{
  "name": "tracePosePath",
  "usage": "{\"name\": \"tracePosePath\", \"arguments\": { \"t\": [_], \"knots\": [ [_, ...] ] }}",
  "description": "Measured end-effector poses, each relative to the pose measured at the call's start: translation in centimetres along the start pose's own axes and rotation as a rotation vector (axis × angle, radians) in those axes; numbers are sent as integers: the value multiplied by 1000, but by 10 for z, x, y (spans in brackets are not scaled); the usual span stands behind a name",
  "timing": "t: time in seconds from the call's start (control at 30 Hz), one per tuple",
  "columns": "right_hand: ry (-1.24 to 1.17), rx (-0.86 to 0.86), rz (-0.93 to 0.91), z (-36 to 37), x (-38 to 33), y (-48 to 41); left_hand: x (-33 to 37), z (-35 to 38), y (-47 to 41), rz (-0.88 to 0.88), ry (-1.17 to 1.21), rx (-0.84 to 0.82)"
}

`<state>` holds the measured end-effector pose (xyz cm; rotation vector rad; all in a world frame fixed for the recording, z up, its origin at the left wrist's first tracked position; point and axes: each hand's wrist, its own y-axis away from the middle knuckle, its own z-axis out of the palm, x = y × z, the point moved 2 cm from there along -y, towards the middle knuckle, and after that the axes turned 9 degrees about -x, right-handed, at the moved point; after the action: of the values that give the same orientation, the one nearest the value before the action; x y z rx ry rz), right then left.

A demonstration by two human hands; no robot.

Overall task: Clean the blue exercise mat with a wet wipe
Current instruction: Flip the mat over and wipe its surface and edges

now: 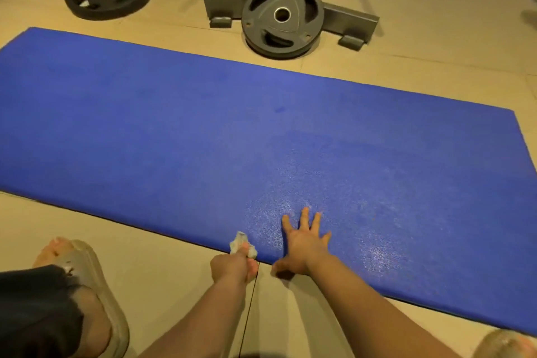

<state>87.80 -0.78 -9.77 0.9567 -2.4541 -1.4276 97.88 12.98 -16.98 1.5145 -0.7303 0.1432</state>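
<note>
My left hand point(232, 267) grips the wet wipe point(242, 243) at the near edge of the blue mat point(232, 125); my right hand point(305, 244) lies flat on it.

My left fingers are curled round the crumpled white wipe, which pokes out past them onto the mat's edge. Just beside it my right hand is wide open, palm down, fingers spread on the mat, thumb reaching over the edge to the floor point(174, 270). The mat lies flat on the tan floor, with a pale sheen around my right hand. My sandal point(96, 285) is on the floor at left. Beyond the mat's far edge a grey weight plate point(283, 17) sits against a metal frame point(351, 20).
</note>
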Motion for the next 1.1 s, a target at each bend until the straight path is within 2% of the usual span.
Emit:
{"name": "tracePosePath", "arguments": {
  "t": [0.2,0.3,0.5,0.6,0.67,0.77,0.83,0.93,1.0,1.1],
  "knots": [
    [92,-76,82,-5,-1,-7,15,-11,-3,-22,-23,-60],
    [106,-87,91,-4,-2,-8,34,-26,-11,-4,-36,-20],
    [112,-50,114,-1,-1,-11,89,-78,-23,53,107,98],
    [120,-71,127,-3,-4,-11,98,-100,-34,95,-27,149],
    [135,-101,147,-5,-6,-11,87,-93,-33,72,-108,83],
    [143,-165,190,-12,-11,-10,56,-53,-12,32,-282,-133],
    [115,-211,219,-17,-17,-8,34,-28,11,7,-345,-209],
    [111,-239,250,-20,-24,-9,25,-14,21,7,-345,-168],
    [120,-231,249,-19,-21,-9,36,-20,15,-6,-242,-125],
    [121,-213,222,-14,-18,-7,64,-53,-1,22,-96,46]
  ]
}}
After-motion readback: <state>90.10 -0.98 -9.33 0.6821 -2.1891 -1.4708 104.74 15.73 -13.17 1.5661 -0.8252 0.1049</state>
